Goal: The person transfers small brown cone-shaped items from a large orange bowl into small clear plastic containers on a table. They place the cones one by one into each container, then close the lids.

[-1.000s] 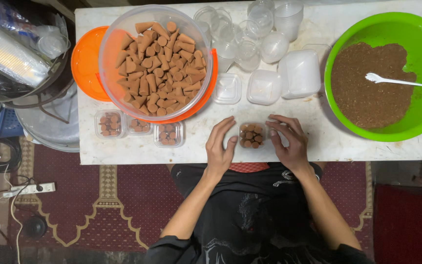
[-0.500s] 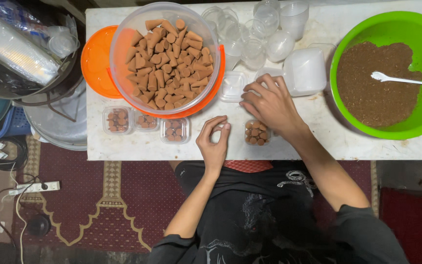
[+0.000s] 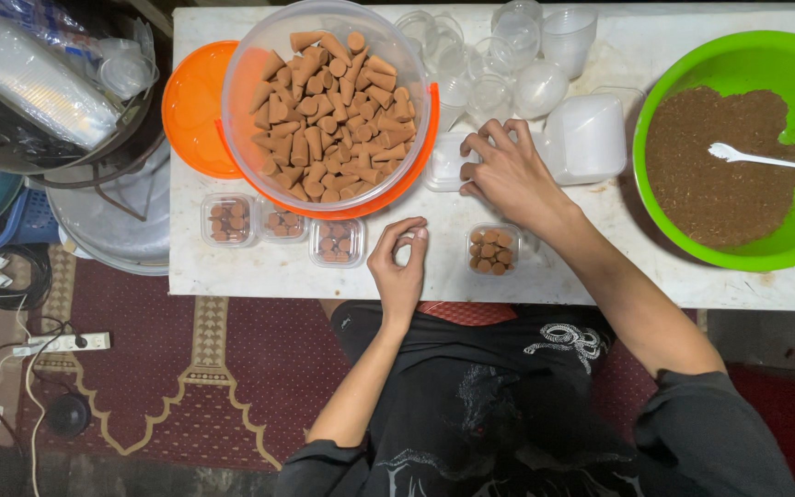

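Note:
My right hand (image 3: 508,170) reaches over the white table (image 3: 600,276). Its spread, bent fingertips touch the edge of a small empty clear box (image 3: 443,164) beside the big clear bowl of brown cones (image 3: 324,106). Just below my right wrist stands a small clear box filled with cones (image 3: 491,248), uncovered. At the table's near edge rests my left hand (image 3: 399,262), its fingers curled into a loose ring with nothing visible inside. Three more filled small boxes (image 3: 282,223) stand in a row to its left.
An orange lid (image 3: 193,110) lies under the cone bowl. A green bowl of brown powder (image 3: 738,175) with a white spoon (image 3: 756,158) sits at the right. Clear cups (image 3: 508,46) and white tubs (image 3: 586,138) crowd the far side. Pots and bags (image 3: 39,83) stand off the table's left.
My right hand left the filled box at the near edge and moved up to the empty clear boxes. My left hand drew back from that box and curled shut.

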